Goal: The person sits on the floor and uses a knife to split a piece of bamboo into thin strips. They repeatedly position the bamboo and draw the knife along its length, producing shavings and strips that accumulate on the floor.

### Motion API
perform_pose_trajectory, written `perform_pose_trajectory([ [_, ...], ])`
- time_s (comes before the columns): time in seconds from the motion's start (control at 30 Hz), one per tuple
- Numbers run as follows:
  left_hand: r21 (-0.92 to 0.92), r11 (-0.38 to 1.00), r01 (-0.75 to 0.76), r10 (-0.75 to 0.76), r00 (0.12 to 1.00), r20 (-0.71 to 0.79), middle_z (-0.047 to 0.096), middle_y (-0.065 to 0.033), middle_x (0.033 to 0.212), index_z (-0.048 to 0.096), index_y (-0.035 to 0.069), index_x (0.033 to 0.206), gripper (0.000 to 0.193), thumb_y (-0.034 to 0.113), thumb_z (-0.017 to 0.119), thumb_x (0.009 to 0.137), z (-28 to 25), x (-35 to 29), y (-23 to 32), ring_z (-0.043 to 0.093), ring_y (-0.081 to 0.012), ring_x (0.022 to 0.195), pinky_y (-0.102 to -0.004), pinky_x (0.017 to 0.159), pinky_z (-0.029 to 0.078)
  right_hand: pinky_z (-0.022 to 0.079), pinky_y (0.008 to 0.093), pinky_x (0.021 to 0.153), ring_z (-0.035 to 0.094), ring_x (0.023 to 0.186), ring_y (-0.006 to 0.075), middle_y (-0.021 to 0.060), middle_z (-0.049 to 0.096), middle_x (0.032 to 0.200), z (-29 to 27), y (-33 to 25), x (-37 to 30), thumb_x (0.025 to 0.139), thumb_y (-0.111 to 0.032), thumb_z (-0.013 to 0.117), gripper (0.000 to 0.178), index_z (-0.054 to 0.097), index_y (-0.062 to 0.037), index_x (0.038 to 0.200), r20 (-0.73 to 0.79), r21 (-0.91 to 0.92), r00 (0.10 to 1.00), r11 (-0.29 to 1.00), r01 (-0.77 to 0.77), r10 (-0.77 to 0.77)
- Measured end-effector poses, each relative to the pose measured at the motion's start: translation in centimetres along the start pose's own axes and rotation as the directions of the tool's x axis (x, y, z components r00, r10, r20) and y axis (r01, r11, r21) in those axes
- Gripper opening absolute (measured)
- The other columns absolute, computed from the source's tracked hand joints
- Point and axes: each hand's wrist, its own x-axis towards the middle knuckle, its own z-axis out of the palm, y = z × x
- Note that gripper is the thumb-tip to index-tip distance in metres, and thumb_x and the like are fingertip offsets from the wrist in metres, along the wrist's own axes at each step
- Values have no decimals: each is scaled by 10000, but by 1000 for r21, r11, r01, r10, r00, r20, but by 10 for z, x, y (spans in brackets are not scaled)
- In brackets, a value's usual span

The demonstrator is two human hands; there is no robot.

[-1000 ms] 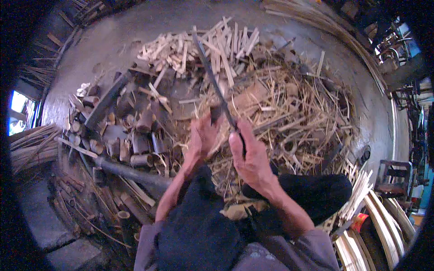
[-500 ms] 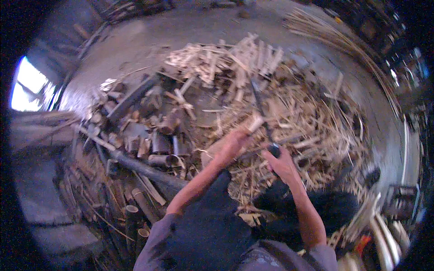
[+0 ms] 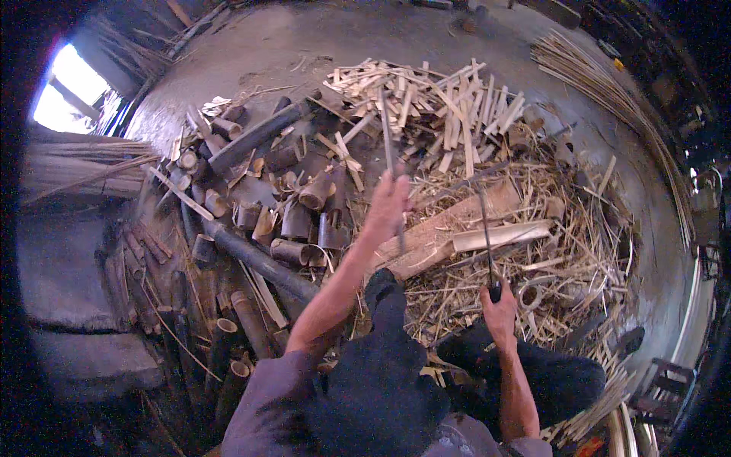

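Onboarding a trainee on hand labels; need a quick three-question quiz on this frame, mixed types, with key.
1. Multiple choice: where is the knife?
a) on the floor
b) in the right hand
c) across the lap

2. Short answer: what does the left hand hold?

3. True or false: the pile of pale strips lies farther from the wearer than the knife.

Key: 1 b; 2 a thin strip; 3 true.

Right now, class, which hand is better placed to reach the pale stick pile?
The left hand, probably: nearer the pile, holding a long strip; the right hand sits farther back, gripping a bladed tool.
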Motion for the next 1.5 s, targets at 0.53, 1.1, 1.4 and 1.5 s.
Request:
perform_pose_trajectory([
  [0.53,633,732,254,-444,881,160,537,-62,625,545,-34,1009,256,191,510,892,-45,-117,8,527,-158,492,-330,483,430,501,447,597,655,744,330,111,656,718,47,-86,58,729,-454,648,340,636,-173,919,284,-368,792,701,611,-540],
  [1.1,99,827,553,-549,760,347,369,6,554,490,37,1186,324,282,370,1012,-31,-120,51,365,-91,412,-250,385,322,505,406,600,632,681,324,96,631,693,51,-49,64,650,-345,709,321,647,-196,926,90,-178,902,884,431,-422],
  [1.4,325,885,333,-465,624,628,511,-40,660,464,33,1317,467,359,352,1001,-96,-124,-9,417,-76,468,-233,468,394,523,438,738,649,829,359,188,673,846,14,-72,98,742,-506,608,512,673,-63,990,-54,-148,984,976,160,-170],
  [1.5,28,440,898,-565,252,786,506,-64,652,416,31,1347,565,457,297,996,-65,-90,24,430,-102,439,-242,449,421,525,420,720,656,823,324,149,681,847,41,-48,102,706,-484,664,496,660,-128,1052,-289,292,756,698,654,-587],
])
